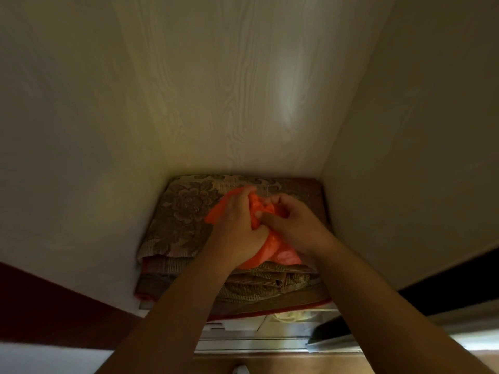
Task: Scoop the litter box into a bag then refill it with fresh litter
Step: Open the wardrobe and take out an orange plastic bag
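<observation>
Both hands clamp the orange bag (260,209) betw. them: left hand (237,225) w/ curled fingers, right hand (294,222) pinching it, above folded patterned cloth (178,211) on shelf.

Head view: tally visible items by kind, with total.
Hands: 2, left hand and right hand, both gripping the bag
Orange plastic bag: 1
Folded floral fabric: 1, under the bag
Total: 4
</observation>
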